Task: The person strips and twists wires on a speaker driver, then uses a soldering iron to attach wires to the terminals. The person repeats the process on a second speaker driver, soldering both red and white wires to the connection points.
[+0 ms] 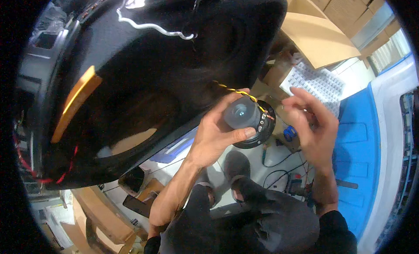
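The small round speaker (248, 123) is in the middle, held up just in front of the right edge of the big black panel (166, 75). The left hand (216, 134) has its fingers wrapped tight around the speaker. A twisted yellow and black wire (238, 92) already runs from the panel to the speaker. The right hand (312, 127) is just to its right, fingers half curled and holding nothing I can see. I think the speaker is wired but not yet put in. Far right lies a blue sheet (358, 153).
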Action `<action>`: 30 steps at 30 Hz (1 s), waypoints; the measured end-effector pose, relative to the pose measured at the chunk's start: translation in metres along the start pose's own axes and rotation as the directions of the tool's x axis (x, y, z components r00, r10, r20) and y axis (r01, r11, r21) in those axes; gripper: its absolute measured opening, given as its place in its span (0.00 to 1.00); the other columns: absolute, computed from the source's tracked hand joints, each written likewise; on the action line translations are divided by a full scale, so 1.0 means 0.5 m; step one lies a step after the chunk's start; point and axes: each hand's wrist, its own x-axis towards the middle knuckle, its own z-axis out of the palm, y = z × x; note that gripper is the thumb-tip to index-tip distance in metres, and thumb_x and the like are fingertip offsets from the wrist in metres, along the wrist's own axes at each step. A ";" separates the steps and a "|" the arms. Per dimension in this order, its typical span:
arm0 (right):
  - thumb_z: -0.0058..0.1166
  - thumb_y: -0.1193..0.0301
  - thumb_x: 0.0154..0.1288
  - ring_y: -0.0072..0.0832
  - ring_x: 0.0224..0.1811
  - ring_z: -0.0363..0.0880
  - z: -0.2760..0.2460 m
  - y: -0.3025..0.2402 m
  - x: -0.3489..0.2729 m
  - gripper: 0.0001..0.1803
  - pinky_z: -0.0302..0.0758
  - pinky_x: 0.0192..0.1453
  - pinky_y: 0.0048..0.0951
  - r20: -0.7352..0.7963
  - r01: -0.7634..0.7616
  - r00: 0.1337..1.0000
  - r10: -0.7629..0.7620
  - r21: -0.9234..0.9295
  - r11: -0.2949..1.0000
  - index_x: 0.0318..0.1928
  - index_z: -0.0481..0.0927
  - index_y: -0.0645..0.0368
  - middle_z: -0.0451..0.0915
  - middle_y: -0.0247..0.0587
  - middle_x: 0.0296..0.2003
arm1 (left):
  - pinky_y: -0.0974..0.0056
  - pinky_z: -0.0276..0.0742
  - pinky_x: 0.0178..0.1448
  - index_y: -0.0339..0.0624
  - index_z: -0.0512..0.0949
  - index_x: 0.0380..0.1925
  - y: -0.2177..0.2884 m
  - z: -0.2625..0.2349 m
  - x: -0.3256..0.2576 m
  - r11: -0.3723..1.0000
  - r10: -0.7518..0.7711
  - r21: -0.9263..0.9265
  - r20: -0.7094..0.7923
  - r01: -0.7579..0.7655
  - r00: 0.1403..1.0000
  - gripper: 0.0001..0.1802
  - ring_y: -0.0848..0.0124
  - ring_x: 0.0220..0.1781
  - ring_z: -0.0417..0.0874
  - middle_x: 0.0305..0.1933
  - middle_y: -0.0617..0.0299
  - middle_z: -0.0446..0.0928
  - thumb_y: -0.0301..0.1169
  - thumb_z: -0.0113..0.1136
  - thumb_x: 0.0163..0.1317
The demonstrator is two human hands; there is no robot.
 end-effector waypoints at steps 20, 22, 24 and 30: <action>0.66 0.82 0.51 0.38 0.34 0.81 0.042 0.026 0.003 0.14 0.77 0.38 0.31 0.061 0.482 0.863 -0.502 -0.401 0.779 0.41 0.83 0.64 0.82 0.47 0.37 | 0.63 0.71 0.68 0.37 0.68 0.65 -0.027 0.025 0.016 0.994 0.098 0.063 -0.138 -0.090 0.986 0.42 0.69 0.64 0.75 0.64 0.57 0.74 0.24 0.78 0.49; 0.63 0.83 0.52 0.38 0.33 0.81 0.039 0.027 0.000 0.16 0.77 0.39 0.30 0.017 0.487 0.849 -0.528 -0.413 0.770 0.44 0.83 0.64 0.82 0.46 0.39 | 0.63 0.71 0.68 0.37 0.68 0.65 -0.030 0.025 0.018 0.991 0.122 0.068 -0.135 -0.113 0.983 0.42 0.69 0.64 0.75 0.64 0.57 0.74 0.25 0.79 0.49; 0.63 0.83 0.53 0.38 0.35 0.81 0.030 0.021 -0.002 0.17 0.78 0.40 0.30 -0.012 0.370 0.916 -0.401 -0.361 0.856 0.46 0.82 0.63 0.82 0.46 0.40 | 0.63 0.71 0.68 0.37 0.68 0.64 -0.031 0.026 0.018 0.991 0.125 0.057 -0.134 -0.118 0.983 0.43 0.69 0.64 0.75 0.63 0.57 0.75 0.25 0.79 0.48; 0.69 0.77 0.51 0.38 0.38 0.81 0.032 0.012 0.013 0.20 0.79 0.42 0.35 0.166 0.423 0.906 -0.389 -0.387 0.820 0.47 0.83 0.62 0.82 0.46 0.42 | 0.63 0.71 0.68 0.38 0.69 0.64 -0.029 0.024 0.013 0.986 0.144 0.099 -0.133 -0.132 0.981 0.42 0.69 0.63 0.75 0.62 0.57 0.75 0.25 0.79 0.47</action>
